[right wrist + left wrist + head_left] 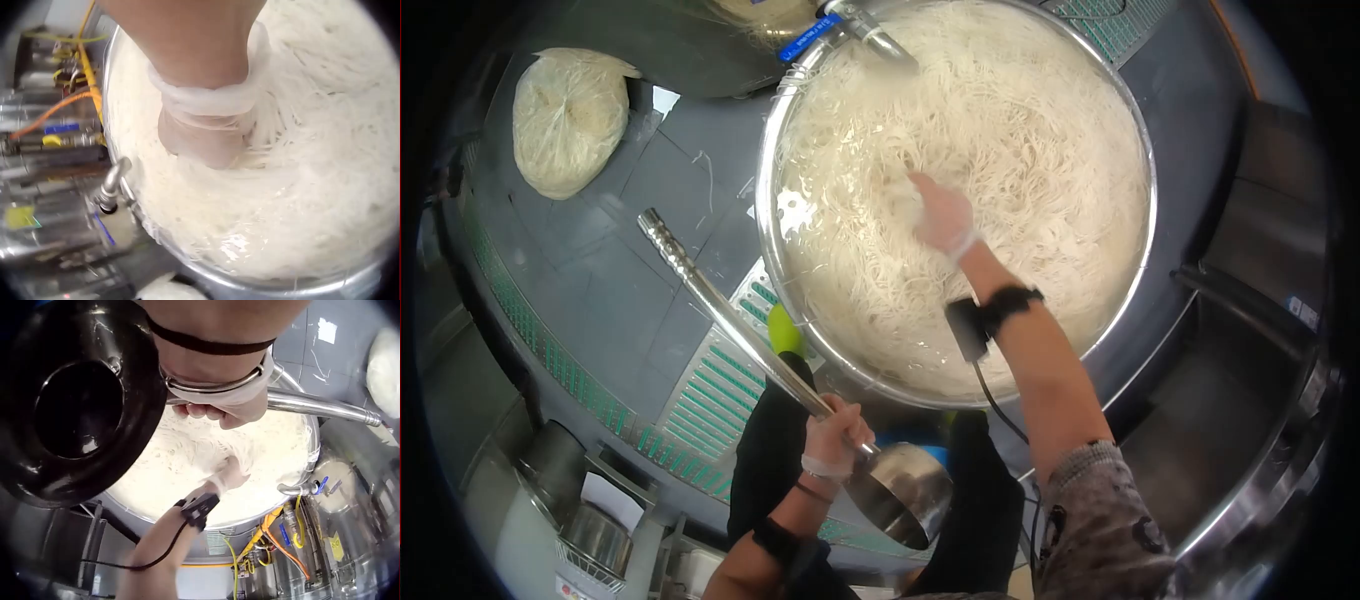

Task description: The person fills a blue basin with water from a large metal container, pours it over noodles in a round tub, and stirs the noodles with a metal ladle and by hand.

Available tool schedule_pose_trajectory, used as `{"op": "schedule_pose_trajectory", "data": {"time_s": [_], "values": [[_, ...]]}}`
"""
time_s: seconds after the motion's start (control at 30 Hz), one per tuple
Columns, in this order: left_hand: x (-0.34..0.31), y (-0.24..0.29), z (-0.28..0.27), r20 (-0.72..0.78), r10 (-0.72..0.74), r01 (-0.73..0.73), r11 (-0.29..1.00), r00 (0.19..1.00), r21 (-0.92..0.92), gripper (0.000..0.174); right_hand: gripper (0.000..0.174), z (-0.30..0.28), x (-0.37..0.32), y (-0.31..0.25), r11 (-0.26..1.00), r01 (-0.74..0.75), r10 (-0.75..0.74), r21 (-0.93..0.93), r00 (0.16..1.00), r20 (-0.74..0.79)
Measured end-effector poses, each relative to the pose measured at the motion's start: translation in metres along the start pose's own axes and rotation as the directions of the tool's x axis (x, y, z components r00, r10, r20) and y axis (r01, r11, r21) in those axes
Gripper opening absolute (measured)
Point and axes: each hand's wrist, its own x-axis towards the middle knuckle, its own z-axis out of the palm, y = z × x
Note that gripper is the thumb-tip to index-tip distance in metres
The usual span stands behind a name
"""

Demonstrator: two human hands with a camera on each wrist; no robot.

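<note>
My left hand (833, 440) wears a clear glove and grips the metal handle of a long-handled ladle (730, 318) near its bowl. The ladle's wide bowl hangs over my legs, outside the vat, and looks dark in the left wrist view. Its handle slants to the upper left, past the vat's near side. Thin white noodles (1040, 200) fill a big round steel vat (1152, 210) with cloudy liquid. Over the middle of the vat my gloved right hand (947, 217) reaches down into the noodles. In the right wrist view its fingers are hidden among them.
A metal spout with a blue lever (810, 37) juts over the far rim. A knotted clear bag (570, 125) of pale contents lies on the grey floor. Green-slotted drain grating (715, 390) runs beside the vat. Steel equipment stands at right. A cable hangs from the right wrist camera.
</note>
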Motion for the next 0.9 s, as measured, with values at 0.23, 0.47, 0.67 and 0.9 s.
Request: {"op": "schedule_pose_trajectory", "data": {"time_s": [0.23,0.47,0.67,0.9], "values": [[-0.008,-0.011,-0.006,-0.057,0.071,-0.067,0.995,0.996,0.081,0.018,0.072,-0.05,-0.191,0.025,0.416,-0.319,0.618,0.851,0.786,-0.008],[-0.057,-0.03,-0.009,-0.055,0.154,-0.149,0.985,0.986,0.085,0.017,0.06,-0.238,-0.299,-0.019,0.202,-0.085,0.613,0.976,0.788,-0.058],[-0.112,-0.03,-0.004,0.012,0.169,-0.17,0.984,0.985,0.061,0.017,0.067,-0.405,-0.366,-0.063,0.441,0.062,0.513,0.895,0.802,-0.308],[-0.134,-0.03,0.019,-0.006,0.136,-0.136,0.987,0.991,-0.09,0.019,0.054,-0.555,-0.423,-0.069,0.704,0.174,0.42,0.688,0.679,-0.602]]}}
